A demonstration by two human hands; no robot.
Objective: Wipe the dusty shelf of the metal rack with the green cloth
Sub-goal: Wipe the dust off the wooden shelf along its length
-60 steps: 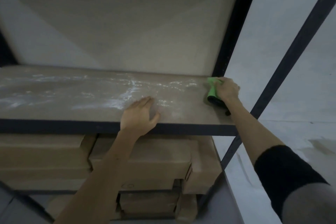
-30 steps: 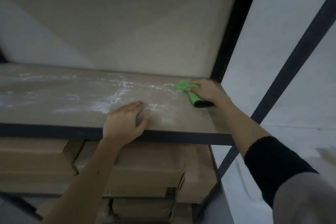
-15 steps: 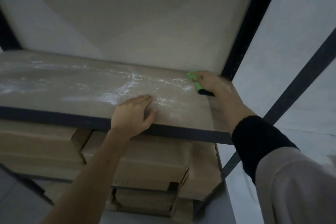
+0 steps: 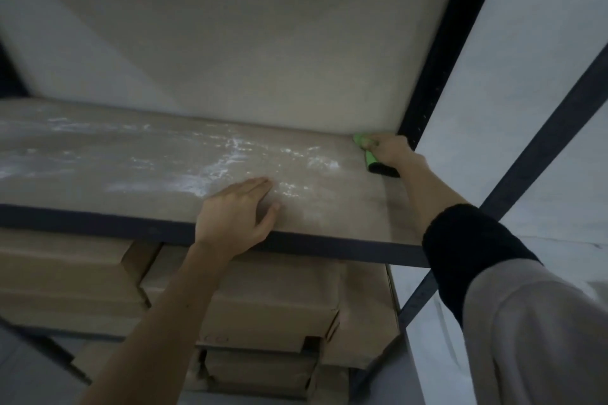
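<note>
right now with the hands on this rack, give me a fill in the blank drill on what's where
1. The right hand presses a cloth coloured ____.
2. The cloth sits in the shelf's back ____ corner.
3. The left hand lies ____ on the shelf's front edge.
4. Under the shelf are stacked cardboard ____.

Missing words: green; right; flat; boxes

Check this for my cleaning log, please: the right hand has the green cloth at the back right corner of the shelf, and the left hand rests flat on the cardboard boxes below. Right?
Not quite. The head view shows the left hand resting flat on the dusty shelf at its front edge, not on the cardboard boxes below. The rest holds: the right hand has the green cloth at the back right corner.
</note>
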